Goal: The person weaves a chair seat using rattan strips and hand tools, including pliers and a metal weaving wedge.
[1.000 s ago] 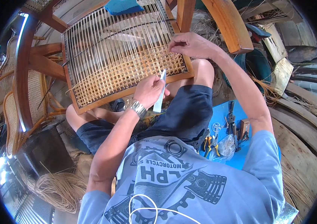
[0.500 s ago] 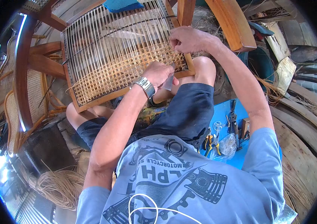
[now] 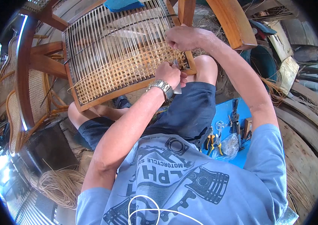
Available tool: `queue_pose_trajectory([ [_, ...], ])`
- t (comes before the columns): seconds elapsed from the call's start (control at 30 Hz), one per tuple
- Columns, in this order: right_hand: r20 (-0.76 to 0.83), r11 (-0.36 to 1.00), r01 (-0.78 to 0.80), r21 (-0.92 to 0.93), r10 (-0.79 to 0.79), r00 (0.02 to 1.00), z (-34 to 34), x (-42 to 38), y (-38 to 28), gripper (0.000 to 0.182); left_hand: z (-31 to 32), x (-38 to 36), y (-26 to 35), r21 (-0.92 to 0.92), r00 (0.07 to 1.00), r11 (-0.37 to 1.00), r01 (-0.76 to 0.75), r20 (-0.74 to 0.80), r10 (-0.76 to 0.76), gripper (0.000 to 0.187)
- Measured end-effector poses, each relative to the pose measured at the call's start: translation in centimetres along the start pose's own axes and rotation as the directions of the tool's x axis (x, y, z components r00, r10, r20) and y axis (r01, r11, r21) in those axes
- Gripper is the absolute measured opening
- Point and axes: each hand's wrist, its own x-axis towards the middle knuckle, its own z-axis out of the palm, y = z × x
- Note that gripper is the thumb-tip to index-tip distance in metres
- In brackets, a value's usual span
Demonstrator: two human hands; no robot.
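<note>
My left hand, with a metal-banded watch at the wrist, is closed around a flat, shiny blade-like tool. The tool's narrow tip reaches over the woven cane near the frame's lower right corner. Just above it, my right hand has its fingers bent together in a pinch beside the frame's right rail; what lies between them is hidden. The wooden seat frame rests against my knees. Its lower part carries a cane lattice, while single parallel strands span the upper part, crossed by a dark strip.
A blue surface at my right bears pliers, other tools and a plastic bag. Coiled cane lies at lower left. A rattan chair stands left, and a dark green bucket right. Blue cloth covers the frame's top.
My left hand has moved right and slightly up with the blade-like tool, closer to the frame's right corner. My right hand has shifted slightly left along the strands.
</note>
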Motion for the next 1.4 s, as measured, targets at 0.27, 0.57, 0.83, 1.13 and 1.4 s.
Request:
queue_pose_trajectory([
  [0.27,-0.077,0.994,0.003,0.111,0.006,0.997,0.3,-1.9,-0.4,0.009,-2.6,1.1,2.6,0.51,0.988,0.86,0.008,0.13,-0.087,0.036],
  [0.57,-0.115,0.998,0.025,0.056,-0.018,0.993,1.2,-1.9,-0.1,0.007,-3.2,2.1,3.4,0.488,0.961,0.867,0.103,0.175,-0.213,0.029],
  [0.83,-0.152,0.981,0.04,0.188,-0.011,0.988,2.7,-1.3,1.3,0.009,-3.2,3.8,3.0,0.261,0.96,0.945,0.197,0.145,-0.24,0.019],
  [1.13,-0.151,0.992,0.079,0.103,-0.063,0.987,1.8,-1.6,0.9,0.009,-2.3,2.4,3.9,0.594,0.995,0.801,0.077,-0.001,-0.095,0.035],
  [1.4,-0.057,0.996,0.03,-0.084,-0.035,0.998,1.8,-2.5,-0.3,0.012,-6.2,1.3,-1.0,0.84,0.913,0.408,-0.358,0.224,0.341,0.05],
])
